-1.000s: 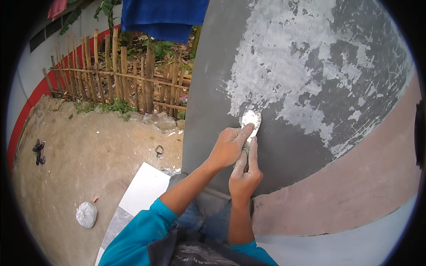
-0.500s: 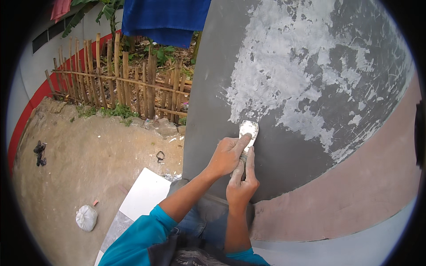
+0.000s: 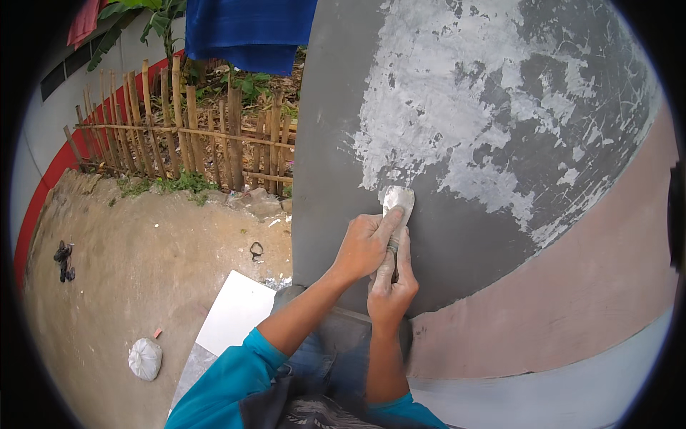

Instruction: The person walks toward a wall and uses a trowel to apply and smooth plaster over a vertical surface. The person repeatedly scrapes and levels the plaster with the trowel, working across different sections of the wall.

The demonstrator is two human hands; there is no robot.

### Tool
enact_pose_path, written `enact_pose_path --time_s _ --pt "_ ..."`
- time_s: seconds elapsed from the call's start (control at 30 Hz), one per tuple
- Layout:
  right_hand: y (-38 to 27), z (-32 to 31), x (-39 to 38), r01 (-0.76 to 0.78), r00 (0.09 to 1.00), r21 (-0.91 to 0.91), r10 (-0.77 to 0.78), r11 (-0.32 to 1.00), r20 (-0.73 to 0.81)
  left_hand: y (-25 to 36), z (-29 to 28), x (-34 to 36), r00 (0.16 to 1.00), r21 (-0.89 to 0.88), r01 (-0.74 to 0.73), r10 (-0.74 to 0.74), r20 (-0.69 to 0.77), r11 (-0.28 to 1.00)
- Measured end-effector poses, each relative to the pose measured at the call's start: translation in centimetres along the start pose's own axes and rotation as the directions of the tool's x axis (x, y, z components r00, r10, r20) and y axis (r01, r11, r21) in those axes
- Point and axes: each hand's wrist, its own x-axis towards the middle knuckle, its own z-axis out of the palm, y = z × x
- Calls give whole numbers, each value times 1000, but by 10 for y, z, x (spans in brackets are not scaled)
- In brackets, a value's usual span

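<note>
Scraper (image 3: 399, 195): its blade (image 3: 397, 191) is at the grey wall (image 3: 457, 250), just under the rough white patch (image 3: 436, 93).
Left hand (image 3: 362, 244): fingers curled around it, thumb on the blade.
Right hand (image 3: 392, 292): wrapped on the handle (image 3: 392, 247), lower down.
Bag (image 3: 145, 360): white, on brown ground (image 3: 136, 272).
</note>
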Motion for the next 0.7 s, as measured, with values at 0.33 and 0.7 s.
enact_pose_path --time_s 0.33,0.7 --pt "14 -1 -5 140 990 31 -139 990 -32 -7 6 -6 999 37 -37 38 -23 999" --pt "9 -8 2 202 979 105 -197 974 -62 -1 10 -5 996 147 67 -56 -73 987"
